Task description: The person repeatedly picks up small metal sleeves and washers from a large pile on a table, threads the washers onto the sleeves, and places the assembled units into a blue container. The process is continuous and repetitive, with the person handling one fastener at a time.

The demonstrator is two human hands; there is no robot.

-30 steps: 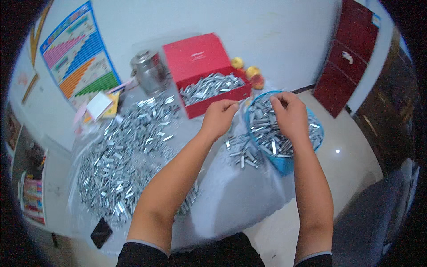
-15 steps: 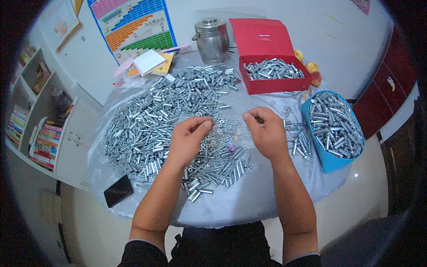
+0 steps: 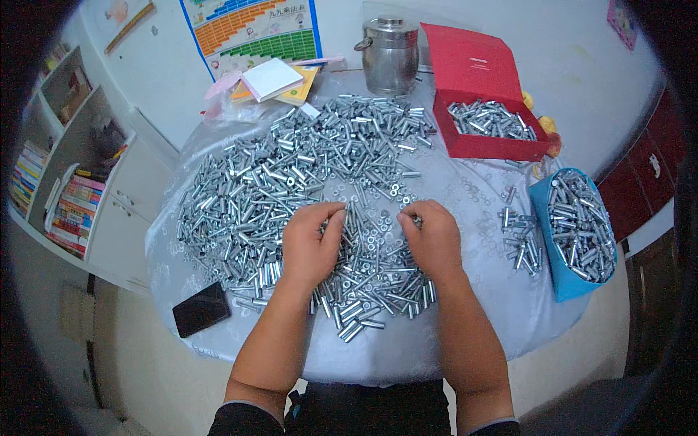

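A wide pile of silvery metal tubes and bolts [image 3: 240, 196] covers the left and middle of the table. Over its near middle, my left hand [image 3: 311, 245] is closed, thumb against the bent forefinger. A short way to the right, my right hand [image 3: 435, 238] is held in a similar pinch, at the pile's right edge. Whatever the fingertips hold, if anything, is too small to make out. Between the hands lie loose nuts and washers [image 3: 374, 236], mixed with more bolts and tubes.
At the right stands a blue basket [image 3: 571, 285] full of metal bolts; a small heap of them [image 3: 523, 247] lies beside it. Behind are an open red box [image 3: 502, 149] with more metal parts, a steel pot [image 3: 391, 62] and booklets [image 3: 271, 78]. A black phone [image 3: 201, 310] lies front left.
The view has swung a little left, so the table's things sit further right. My right hand has come nearer to my left, and both remain pinched.
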